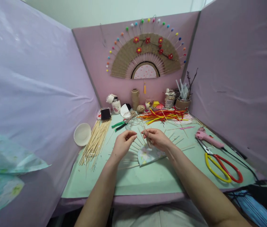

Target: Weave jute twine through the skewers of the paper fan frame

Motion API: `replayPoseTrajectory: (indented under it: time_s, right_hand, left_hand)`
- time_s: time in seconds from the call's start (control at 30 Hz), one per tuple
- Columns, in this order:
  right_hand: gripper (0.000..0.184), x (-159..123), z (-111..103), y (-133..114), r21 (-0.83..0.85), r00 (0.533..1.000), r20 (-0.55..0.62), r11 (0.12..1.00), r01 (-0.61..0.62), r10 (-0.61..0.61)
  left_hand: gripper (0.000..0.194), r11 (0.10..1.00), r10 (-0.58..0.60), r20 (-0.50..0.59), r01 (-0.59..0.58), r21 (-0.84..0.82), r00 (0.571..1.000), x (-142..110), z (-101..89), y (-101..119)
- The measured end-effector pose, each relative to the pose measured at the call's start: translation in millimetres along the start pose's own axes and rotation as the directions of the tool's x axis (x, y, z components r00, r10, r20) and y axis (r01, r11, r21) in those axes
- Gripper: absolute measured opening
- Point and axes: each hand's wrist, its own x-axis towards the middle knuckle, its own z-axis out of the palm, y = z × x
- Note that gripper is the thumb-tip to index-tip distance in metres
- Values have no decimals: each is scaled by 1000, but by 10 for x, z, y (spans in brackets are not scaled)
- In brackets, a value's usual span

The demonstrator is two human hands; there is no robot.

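A half-round piece of floral fabric (pixel 151 154) lies on the table before me, with thin sticks fanning out from its curved edge. Over the left part of that fan is my left hand (pixel 124 143), its thumb and forefinger pinched together; what they hold, if anything, is too fine to make out. My right hand (pixel 156 138) hovers above the fabric with fingers closed on thin brown twine (pixel 149 142), whose strands hang down below the fingers. The two hands are a short way apart.
Left of my hands lie a pile of wooden sticks (pixel 97 138), a white dish (pixel 82 134) and green-handled pliers (pixel 120 125). To the right are large scissors (pixel 218 164) and a pink glue gun (pixel 209 138). Red and yellow pipe cleaners (pixel 163 115) lie behind, below a decorated fan (pixel 124 60).
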Motion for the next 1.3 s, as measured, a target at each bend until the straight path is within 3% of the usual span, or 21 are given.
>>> replayPoseTrajectory:
  time_s: [0.37, 0.57, 0.7, 0.9, 1.0, 1.07, 1.13, 1.23, 1.3]
  right_hand:
    - [32, 13, 6, 153, 52, 1000, 28, 999, 4, -5]
    - [31, 50, 23, 217, 28, 989, -108, 994, 103, -100]
    - [32, 19, 28, 225, -9, 993, -78, 996, 89, -89]
    - [32, -19, 63, 229, -8, 995, -3, 995, 99, -99]
    - [36, -41, 83, 201, -1, 999, 29, 1000, 29, -29]
    - [39, -60, 94, 174, -25, 998, 45, 999, -41, 43]
    - [41, -77, 99, 153, -63, 995, 62, 995, -77, 81]
    - [43, -90, 97, 145, -105, 992, 93, 992, -75, 85]
    - [43, -90, 90, 155, -123, 991, 107, 990, -65, 78]
  left_hand:
    - [20, 976, -44, -1, 43, -215, 999, -27, 229, -24]
    - [24, 944, -102, -138, 52, -325, 985, -14, 379, -109]
    - [23, 945, -73, -226, -5, -326, 971, -8, 434, -145]
    - [28, 907, -98, -96, 49, -418, 991, -29, 414, -209]
    - [31, 916, -88, -75, 51, -397, 993, -49, 372, -230]
    - [31, 957, 5, -88, -31, -288, 996, -61, 309, -205]
    - [27, 975, 185, -59, -191, -115, 981, -65, 222, -151]
    - [13, 882, 442, 92, -451, 133, 892, -45, 95, -69]
    - [13, 790, 538, 179, -567, 234, 824, -18, 38, -48]
